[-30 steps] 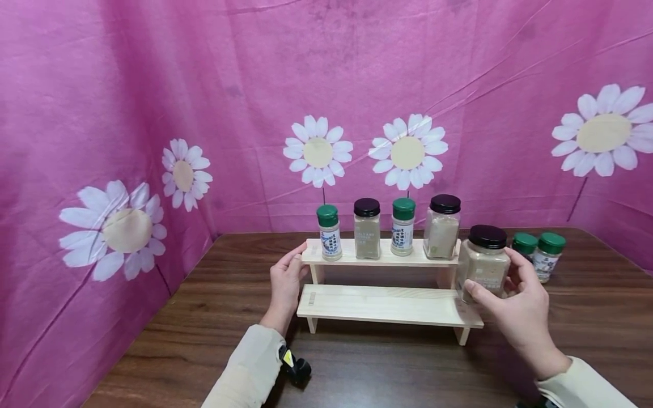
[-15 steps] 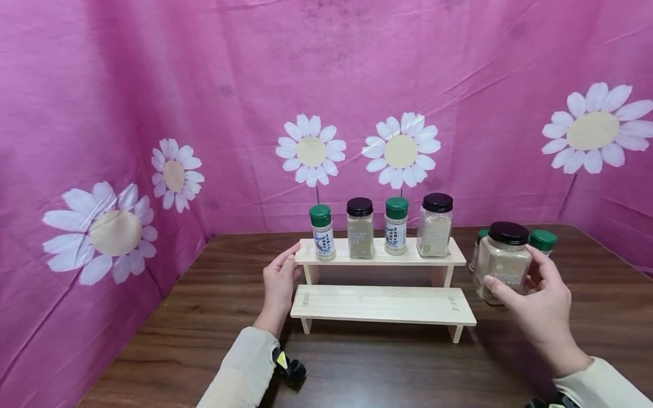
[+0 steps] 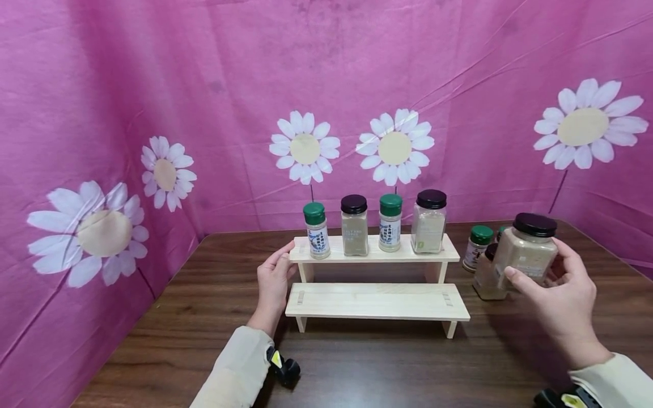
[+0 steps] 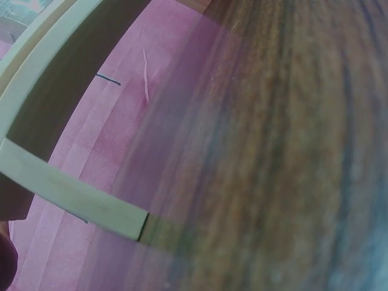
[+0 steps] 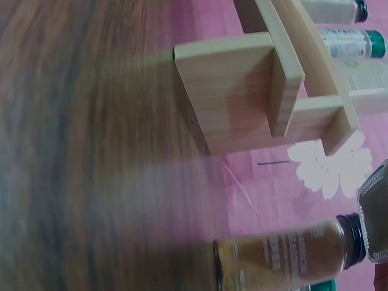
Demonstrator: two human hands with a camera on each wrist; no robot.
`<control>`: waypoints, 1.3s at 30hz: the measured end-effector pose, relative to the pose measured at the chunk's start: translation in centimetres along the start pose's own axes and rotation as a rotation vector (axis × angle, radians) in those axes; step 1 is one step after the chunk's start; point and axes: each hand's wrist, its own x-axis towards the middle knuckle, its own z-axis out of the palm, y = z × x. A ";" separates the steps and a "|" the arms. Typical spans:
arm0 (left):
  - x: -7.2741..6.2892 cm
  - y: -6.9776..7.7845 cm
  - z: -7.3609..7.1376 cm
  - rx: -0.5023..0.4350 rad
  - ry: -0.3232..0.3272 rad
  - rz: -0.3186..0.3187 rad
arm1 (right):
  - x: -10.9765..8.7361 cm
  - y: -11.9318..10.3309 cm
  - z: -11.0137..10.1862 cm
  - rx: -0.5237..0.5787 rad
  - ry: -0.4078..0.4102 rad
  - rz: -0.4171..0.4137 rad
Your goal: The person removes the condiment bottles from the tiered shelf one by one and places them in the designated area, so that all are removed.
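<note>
A two-tier wooden rack (image 3: 377,300) stands on the table. My left hand (image 3: 272,286) grips the left end of its upper shelf. On that shelf are a green-capped shaker (image 3: 318,241), a black-lidded jar (image 3: 354,232), a second green-capped shaker (image 3: 390,229) and a wider black-lidded jar (image 3: 429,226). Right of the rack, my right hand (image 3: 563,300) holds a large black-lidded spice jar (image 3: 525,255), tilted slightly and raised. Only part of this held jar (image 5: 376,212) enters the right wrist view. The lower tier carries nothing.
Behind the held jar stand a smaller black-lidded spice jar (image 3: 488,283), partly hidden, and a green-capped shaker (image 3: 475,249). Another green cap (image 3: 500,231) barely shows. A pink daisy-print cloth (image 3: 229,113) hangs behind the wooden table (image 3: 214,294).
My right hand has carried the large jar rightward, away from the rack's right end, uncovering a smaller jar behind it. My left hand stays at the rack. The view has shifted slightly.
</note>
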 end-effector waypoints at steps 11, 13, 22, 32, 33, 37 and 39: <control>0.2 -0.1 -0.1 -0.012 -0.001 0.026 | 1.3 0.9 -1.4 0.032 0.042 -0.027; 0.3 -0.1 -0.1 -0.013 -0.002 0.026 | 1.4 1.0 -1.7 0.032 0.046 -0.022; 0.2 -0.1 0.0 -0.004 -0.001 0.016 | 2.0 1.6 -2.8 0.041 0.054 -0.012; 0.2 -0.1 0.1 -0.008 -0.019 0.023 | 2.6 3.5 -4.1 0.013 0.010 0.003; 0.1 0.0 0.1 -0.008 -0.018 0.021 | 2.6 3.6 -4.1 0.008 0.007 0.010; 0.1 0.0 0.1 -0.003 -0.001 0.012 | 3.0 4.1 -4.5 -0.018 -0.038 0.051; 0.1 -0.1 0.0 -0.002 0.009 0.007 | 3.2 4.4 -4.7 -0.040 -0.071 0.058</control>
